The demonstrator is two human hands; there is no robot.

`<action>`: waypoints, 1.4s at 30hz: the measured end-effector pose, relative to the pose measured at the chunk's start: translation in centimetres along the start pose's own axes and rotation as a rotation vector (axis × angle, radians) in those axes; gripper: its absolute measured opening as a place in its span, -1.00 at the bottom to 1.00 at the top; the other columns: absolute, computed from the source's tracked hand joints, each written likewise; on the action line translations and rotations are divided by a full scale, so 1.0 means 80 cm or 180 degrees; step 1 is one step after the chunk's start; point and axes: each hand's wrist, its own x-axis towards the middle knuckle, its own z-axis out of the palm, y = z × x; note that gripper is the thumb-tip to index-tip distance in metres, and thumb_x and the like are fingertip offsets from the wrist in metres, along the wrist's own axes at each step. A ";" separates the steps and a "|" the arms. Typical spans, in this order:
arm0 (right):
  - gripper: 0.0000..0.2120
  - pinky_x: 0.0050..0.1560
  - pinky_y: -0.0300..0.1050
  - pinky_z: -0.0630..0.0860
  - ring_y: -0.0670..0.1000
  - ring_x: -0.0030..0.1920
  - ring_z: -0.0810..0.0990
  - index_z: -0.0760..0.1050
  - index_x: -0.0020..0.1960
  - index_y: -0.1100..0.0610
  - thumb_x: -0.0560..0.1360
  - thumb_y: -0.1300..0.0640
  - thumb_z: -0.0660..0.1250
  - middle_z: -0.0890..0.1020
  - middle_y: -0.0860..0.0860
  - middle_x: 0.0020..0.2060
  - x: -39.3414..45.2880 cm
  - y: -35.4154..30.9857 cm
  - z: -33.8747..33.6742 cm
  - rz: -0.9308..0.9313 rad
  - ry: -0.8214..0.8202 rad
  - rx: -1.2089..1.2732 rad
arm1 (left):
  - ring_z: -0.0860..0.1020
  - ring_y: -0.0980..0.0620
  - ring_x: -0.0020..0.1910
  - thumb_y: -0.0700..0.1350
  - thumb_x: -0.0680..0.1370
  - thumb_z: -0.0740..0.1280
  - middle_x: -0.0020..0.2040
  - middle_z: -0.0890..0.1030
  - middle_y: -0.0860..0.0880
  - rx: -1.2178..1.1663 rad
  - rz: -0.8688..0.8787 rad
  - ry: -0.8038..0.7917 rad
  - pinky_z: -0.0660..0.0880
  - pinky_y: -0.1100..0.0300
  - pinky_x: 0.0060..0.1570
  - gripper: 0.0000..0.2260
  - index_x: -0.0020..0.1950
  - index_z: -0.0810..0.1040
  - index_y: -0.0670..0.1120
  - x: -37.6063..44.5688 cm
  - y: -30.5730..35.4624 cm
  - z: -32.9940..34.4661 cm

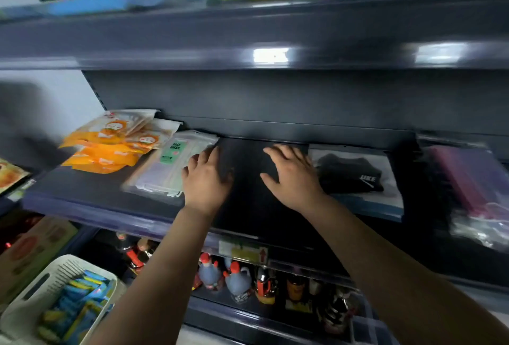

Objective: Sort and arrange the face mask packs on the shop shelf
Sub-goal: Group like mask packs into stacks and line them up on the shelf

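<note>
Both hands lie flat with straight fingers and grasp nothing: the left hand (205,179) and the right hand (292,176) rest on a flat black pack (248,193) in the middle of the dark grey metal shelf (82,193). Just beside the left hand lies a clear pack with a green face mask label (170,162). Further left is a pile of orange mask packs (110,146). Near the right hand lies a clear bag with black cloth (355,176).

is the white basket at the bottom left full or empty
Partly full. The white basket holds blue and yellow packets heaped in its near half, below the rim; the slotted wall above them shows bare.
</note>
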 end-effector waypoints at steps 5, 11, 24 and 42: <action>-0.45 0.38 -0.02 0.15 0.05 0.45 0.21 0.18 0.48 0.01 0.54 -0.08 0.20 0.27 -0.02 0.45 0.029 -0.078 0.044 0.0015 -0.0299 0.0082 | 0.24 -0.19 0.42 0.05 0.54 0.27 0.47 0.31 -0.12 0.0024 -0.0129 -0.0180 0.24 -0.06 0.31 -0.45 0.49 0.24 -0.06 0.018 -0.092 -0.017; -0.45 0.38 0.01 0.23 0.11 0.42 0.25 0.19 0.48 0.07 0.55 -0.06 0.21 0.31 0.05 0.42 0.065 -0.155 0.096 0.0304 -0.0498 0.0347 | 0.20 -0.16 0.44 0.07 0.53 0.26 0.48 0.27 -0.08 -0.0127 -0.0175 -0.0403 0.21 -0.07 0.33 -0.42 0.51 0.20 -0.03 0.043 -0.184 -0.031; -0.29 0.13 -0.29 0.29 0.08 0.34 0.36 0.15 0.49 0.12 0.45 0.02 0.39 0.27 0.10 0.38 0.103 -0.216 0.162 0.1542 -0.0324 0.1409 | 0.33 -0.19 0.36 0.37 0.36 0.20 0.42 0.36 -0.10 -0.1047 -0.0049 -0.1023 0.26 -0.01 0.27 -0.22 0.44 0.28 -0.07 0.074 -0.264 -0.018; -0.17 0.04 0.07 0.60 0.14 0.03 0.61 0.41 0.23 0.24 0.02 -0.03 0.48 0.59 0.15 0.08 0.122 -0.194 0.167 0.2964 0.0206 0.3083 | 0.48 -0.15 0.17 0.00 0.45 0.41 0.18 0.51 -0.10 -0.1784 -0.0014 -0.1280 0.42 -0.02 0.17 -0.56 0.25 0.43 -0.15 0.073 -0.249 -0.015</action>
